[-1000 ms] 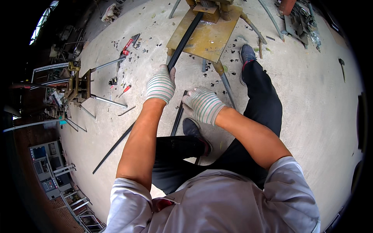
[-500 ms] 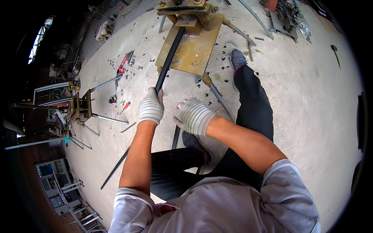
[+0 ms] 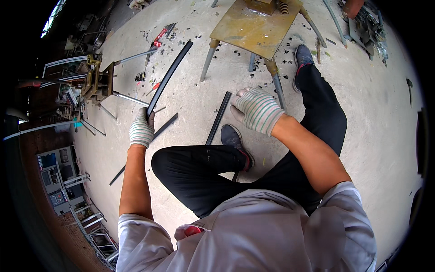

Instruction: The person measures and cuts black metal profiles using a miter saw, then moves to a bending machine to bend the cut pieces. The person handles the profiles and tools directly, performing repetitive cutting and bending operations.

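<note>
My left hand (image 3: 142, 129), in a striped knit glove, is closed around the lower end of a black channel-like strip (image 3: 170, 75). The strip slants up and to the right, its far end apart from the yellow-brown metal press stand (image 3: 247, 34). My right hand (image 3: 258, 110), in a matching glove, hovers in front of the stand with its fingers curled in; nothing shows in it. Just left of that hand, a second black strip (image 3: 218, 119) reaches down toward my shoe. Another black strip (image 3: 165, 127) lies on the floor, passing behind my left hand.
Small black scraps (image 3: 222, 45) litter the floor around the stand's splayed legs. A red-handled tool (image 3: 159, 36) lies at upper left. Further left stands another brown metal stand (image 3: 100, 81) with pipe legs. Metal parts (image 3: 369, 36) are heaped at upper right.
The strip in my left hand has come out of the press and swung left and down. My right hand sits further from the left one. The view has shifted, moving the stand up and right.
</note>
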Tool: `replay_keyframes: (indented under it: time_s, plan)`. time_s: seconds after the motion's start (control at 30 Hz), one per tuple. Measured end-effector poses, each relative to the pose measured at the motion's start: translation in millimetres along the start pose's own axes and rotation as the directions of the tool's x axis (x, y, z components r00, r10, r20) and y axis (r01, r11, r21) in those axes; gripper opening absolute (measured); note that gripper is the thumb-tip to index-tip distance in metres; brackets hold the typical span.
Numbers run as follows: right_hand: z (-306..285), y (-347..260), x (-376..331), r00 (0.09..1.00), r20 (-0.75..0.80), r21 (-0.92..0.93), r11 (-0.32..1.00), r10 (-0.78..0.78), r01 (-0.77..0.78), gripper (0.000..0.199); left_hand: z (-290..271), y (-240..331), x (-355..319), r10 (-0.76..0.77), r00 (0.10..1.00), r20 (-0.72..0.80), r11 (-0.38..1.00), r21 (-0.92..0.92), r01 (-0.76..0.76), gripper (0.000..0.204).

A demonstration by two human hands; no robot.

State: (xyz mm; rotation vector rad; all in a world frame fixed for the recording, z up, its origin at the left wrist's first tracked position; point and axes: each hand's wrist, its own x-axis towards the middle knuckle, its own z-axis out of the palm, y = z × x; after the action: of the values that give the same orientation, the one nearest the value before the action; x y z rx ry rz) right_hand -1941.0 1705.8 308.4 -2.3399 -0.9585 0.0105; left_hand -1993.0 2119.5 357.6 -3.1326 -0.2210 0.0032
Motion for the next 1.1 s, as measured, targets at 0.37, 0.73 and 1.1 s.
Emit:
replay_keyframes:
  time_s: [0.37, 0.73, 1.1]
  plan:
    - [48, 15, -4, 0.977, 0.208, -0.037, 0.999, 0.041, -0.034, 0.015, 246, -78, -108, -0.295, 0.685, 0.666, 0.556, -0.463, 0.690, 0.030]
    - [87, 35, -12, 0.891, 0.442, -0.111, 0.992, 0.101, -0.057, 0.016, 319, -26, -105, -0.364, 0.555, 0.748, 0.898, 0.123, 0.423, 0.038]
    - [88, 44, -12, 0.841, 0.510, -0.132, 0.982, 0.182, -0.133, 0.018, 343, -8, -93, -0.424, 0.704, 0.570, 0.888, 0.107, 0.448, 0.049]
